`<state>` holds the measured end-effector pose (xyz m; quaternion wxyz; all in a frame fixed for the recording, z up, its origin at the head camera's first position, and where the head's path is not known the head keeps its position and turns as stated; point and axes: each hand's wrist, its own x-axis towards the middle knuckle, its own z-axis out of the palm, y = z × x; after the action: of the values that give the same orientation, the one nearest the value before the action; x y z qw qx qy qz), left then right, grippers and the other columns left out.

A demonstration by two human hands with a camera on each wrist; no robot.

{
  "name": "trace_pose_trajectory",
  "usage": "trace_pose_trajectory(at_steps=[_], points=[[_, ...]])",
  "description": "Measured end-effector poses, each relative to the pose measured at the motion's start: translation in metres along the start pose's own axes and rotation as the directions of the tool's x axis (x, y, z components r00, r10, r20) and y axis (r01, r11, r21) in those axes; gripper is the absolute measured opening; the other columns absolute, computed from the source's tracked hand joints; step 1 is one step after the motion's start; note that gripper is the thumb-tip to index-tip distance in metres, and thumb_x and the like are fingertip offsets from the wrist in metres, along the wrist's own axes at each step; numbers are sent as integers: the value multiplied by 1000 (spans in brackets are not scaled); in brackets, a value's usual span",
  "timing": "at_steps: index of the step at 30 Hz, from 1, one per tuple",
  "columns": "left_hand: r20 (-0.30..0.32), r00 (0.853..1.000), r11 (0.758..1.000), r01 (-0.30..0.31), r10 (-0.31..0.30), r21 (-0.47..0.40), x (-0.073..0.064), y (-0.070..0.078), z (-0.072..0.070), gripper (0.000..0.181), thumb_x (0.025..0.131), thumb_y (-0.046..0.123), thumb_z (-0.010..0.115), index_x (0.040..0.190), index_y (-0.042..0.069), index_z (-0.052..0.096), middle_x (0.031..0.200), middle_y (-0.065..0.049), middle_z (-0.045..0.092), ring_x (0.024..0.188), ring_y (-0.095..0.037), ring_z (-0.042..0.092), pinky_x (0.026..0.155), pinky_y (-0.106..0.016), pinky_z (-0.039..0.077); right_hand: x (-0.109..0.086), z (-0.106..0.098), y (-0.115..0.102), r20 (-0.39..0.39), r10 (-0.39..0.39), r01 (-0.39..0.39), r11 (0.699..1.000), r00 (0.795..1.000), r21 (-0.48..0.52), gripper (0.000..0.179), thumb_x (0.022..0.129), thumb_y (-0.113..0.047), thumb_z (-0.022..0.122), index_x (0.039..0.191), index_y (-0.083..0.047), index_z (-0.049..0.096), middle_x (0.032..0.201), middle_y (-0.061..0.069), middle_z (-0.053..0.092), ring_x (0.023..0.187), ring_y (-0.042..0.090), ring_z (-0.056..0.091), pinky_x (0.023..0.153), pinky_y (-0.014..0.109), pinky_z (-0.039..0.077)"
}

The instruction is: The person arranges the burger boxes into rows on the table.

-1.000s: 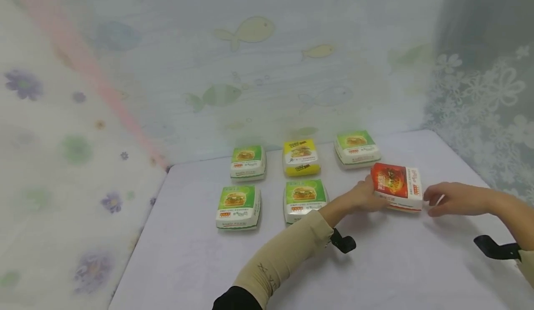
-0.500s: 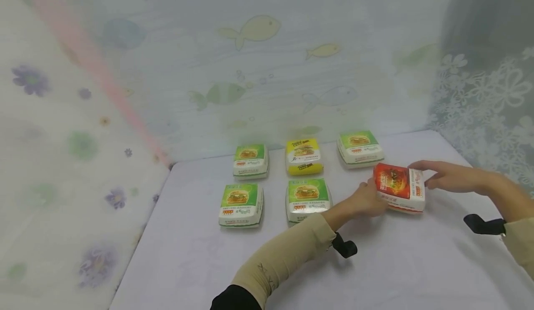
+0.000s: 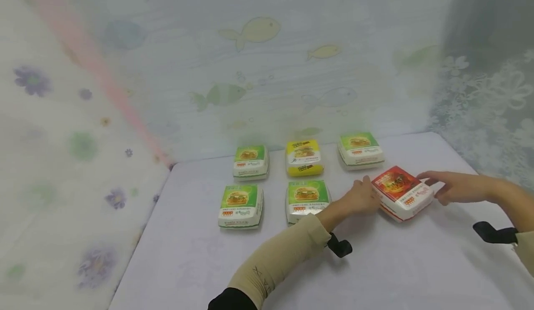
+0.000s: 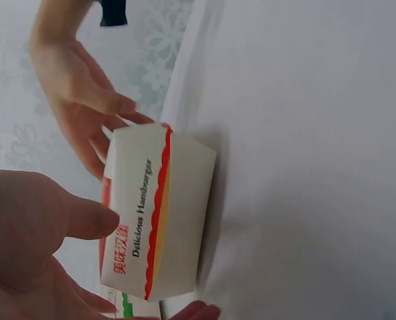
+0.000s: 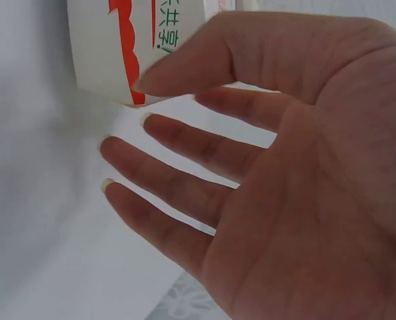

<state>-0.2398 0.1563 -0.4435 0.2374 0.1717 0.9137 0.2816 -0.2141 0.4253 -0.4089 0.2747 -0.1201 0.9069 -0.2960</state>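
A red-topped white hamburger box (image 3: 402, 192) lies turned at an angle on the right part of the table, between both hands. My left hand (image 3: 364, 197) is at its left corner, and in the left wrist view the thumb (image 4: 91, 219) is straight, its tip overlapping the box's lettered side. Around the far right corner, my right hand (image 3: 463, 187) has loosely extended fingers. Seen from the right wrist, its thumb (image 5: 191, 63) lies along the box's corner edge, while the other fingers (image 5: 165, 173) spread below it, apart from the box.
Green-and-white hamburger boxes stand at back left (image 3: 250, 162), back right (image 3: 360, 150), front left (image 3: 240, 206) and front middle (image 3: 308, 199), the last partly behind my left forearm. A yellow-and-white box (image 3: 304, 158) sits in the back row. Patterned curtains (image 3: 250, 69) border the white table (image 3: 187, 263).
The red-topped box has turned so one corner points toward me, and it has shifted slightly right. My right hand first came up to its right side, then moved slightly right and down.
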Motion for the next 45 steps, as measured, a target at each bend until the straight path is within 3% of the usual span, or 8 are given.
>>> trace_pose_trajectory(at_steps=[5, 10, 15, 20, 31, 38, 42, 45], points=[[27, 1000, 998, 10, -11, 68, -21, 2, 8, 78, 100, 44, 62, 162, 15, 24, 154, -4, 41, 138, -14, 46, 105, -34, 48, 1, 2, 7, 44, 18, -18, 1000, 999, -9, 84, 87, -11, 69, 154, 9, 22, 144, 48, 31, 115, 47, 58, 85, 61, 54], [46, 999, 998, -6, 3, 59, -34, 6, 15, 93, 93, 49, 72, 162, 16, 20, 152, -2, 41, 130, -13, 51, 99, -31, 51, 2, 11, 3, 45, 21, -21, 1000, 999, 5, 89, 90, -19, 71, 155, 9, 18, 147, 48, 26, 115, 45, 56, 86, 61, 53], [34, 999, 1000, -11, 12, -22, -32, 4, 16, 106, 89, 41, 79, 164, 15, 8, 155, -3, 37, 118, -11, 52, 98, -28, 51, 2, 23, -9, 20, 27, -27, 1000, 999, 10, 87, 95, -25, 70, 154, 11, 17, 140, 40, 39, 113, 42, 54, 86, 57, 54], [19, 1000, 999, -13, 14, -34, -32, -4, 13, 99, 93, 32, 73, 165, 13, 7, 153, -6, 39, 105, -11, 52, 86, -24, 51, 2, 35, -21, -32, 9, -9, 1000, 999, -16, 80, 98, -24, 66, 150, 16, 20, 137, 40, 43, 112, 45, 54, 84, 55, 55], [-2, 1000, 998, -14, 14, -53, -40, -22, 4, 97, 93, 29, 71, 165, 12, 6, 154, -11, 39, 116, -12, 52, 90, -26, 50, 12, 53, -37, -77, -49, 46, 998, 996, -41, 76, 101, -22, 62, 147, 21, 21, 139, 44, 42, 115, 49, 56, 87, 59, 55], [5, 1000, 999, -27, 27, -39, -42, -30, 2, 97, 95, 32, 70, 165, 15, 5, 155, -8, 40, 123, -11, 53, 95, -26, 49, 10, 50, -37, -48, 2, -6, 997, 999, -83, 82, 99, -22, 65, 146, 24, 17, 132, 43, 47, 109, 45, 59, 84, 57, 56], [62, 992, 993, -114, 113, 13, -65, -31, -12, 95, 97, 36, 69, 165, 16, 5, 163, -3, 32, 138, -10, 45, 106, -27, 46, 5, 44, -36, -55, 25, -32, 991, 998, -132, 83, 96, -19, 66, 143, 27, 16, 124, 39, 54, 104, 44, 60, 83, 56, 57], [119, 970, 977, -215, 212, 11, -99, -34, -33, 90, 99, 37, 67, 165, 18, 9, 161, 2, 34, 119, -2, 55, 93, -20, 51, 2, 41, -37, -60, 32, -41, 987, 998, -155, 83, 96, -17, 67, 141, 29, 15, 121, 39, 55, 102, 43, 61, 81, 55, 57]])
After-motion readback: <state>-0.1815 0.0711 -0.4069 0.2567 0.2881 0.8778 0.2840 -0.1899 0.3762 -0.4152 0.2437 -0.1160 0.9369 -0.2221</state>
